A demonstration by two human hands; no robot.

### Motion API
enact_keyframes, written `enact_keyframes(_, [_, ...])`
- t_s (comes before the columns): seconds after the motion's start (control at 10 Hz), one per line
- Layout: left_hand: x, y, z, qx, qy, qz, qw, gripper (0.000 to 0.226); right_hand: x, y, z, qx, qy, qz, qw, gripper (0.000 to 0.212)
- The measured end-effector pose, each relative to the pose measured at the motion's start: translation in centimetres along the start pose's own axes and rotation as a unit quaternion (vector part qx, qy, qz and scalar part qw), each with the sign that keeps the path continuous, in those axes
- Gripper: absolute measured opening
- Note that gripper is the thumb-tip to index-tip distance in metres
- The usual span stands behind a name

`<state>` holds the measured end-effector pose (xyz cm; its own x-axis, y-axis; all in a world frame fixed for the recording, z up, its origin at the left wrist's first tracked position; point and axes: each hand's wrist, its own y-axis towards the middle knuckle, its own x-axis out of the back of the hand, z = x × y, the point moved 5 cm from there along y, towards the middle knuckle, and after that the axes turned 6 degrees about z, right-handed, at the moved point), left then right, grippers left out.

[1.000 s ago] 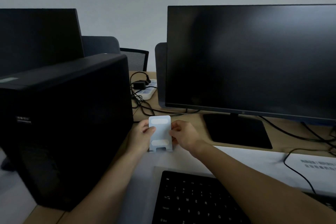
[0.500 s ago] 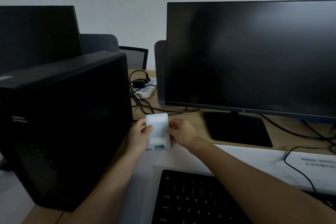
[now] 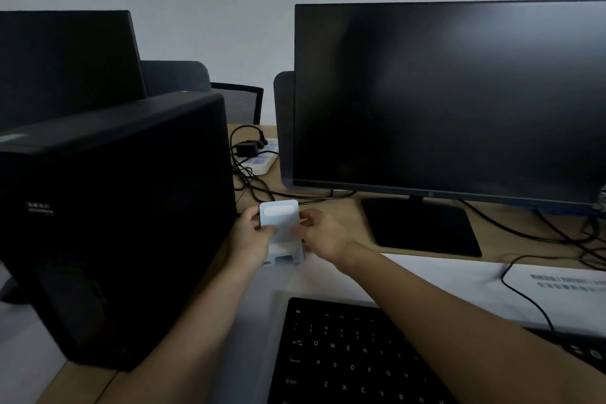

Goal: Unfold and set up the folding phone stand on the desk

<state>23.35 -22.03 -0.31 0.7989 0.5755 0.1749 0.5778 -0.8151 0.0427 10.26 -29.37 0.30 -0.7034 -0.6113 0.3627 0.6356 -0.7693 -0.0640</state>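
Note:
The small white folding phone stand point(image 3: 282, 230) stands upright on the desk between the black computer tower and the monitor's base, its back plate tilted and a pale oval pad near its top. My left hand point(image 3: 252, 237) grips its left edge with thumb and fingers. My right hand point(image 3: 323, 234) pinches its right edge. The stand's lower lip shows at the bottom, resting on the white desk mat point(image 3: 426, 275). Both hands hide the middle of the stand's sides.
A black computer tower point(image 3: 114, 223) stands close on the left. A large dark monitor point(image 3: 449, 98) with a flat base point(image 3: 419, 226) is on the right. A black keyboard point(image 3: 351, 357) lies in front. Cables and a power strip point(image 3: 262, 157) sit behind the stand.
The stand's back plate has tipped further back and its base shows more. Both hands stay on its edges, and the view has shifted slightly.

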Motion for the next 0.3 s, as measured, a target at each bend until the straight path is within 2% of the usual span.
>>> enact_keyframes(0.2, [0.3,-0.1,0.0,0.007,-0.002,0.023,1.000,0.037,0.7,-1.0,0.0,-0.016,0.056,-0.007,0.998,0.052])
enact_keyframes(0.3, [0.7,-0.6,-1.0,-0.010,0.016,-0.006,1.000,0.051,2.6,-2.4,0.8,0.004,0.076,-0.050,0.996,0.050])
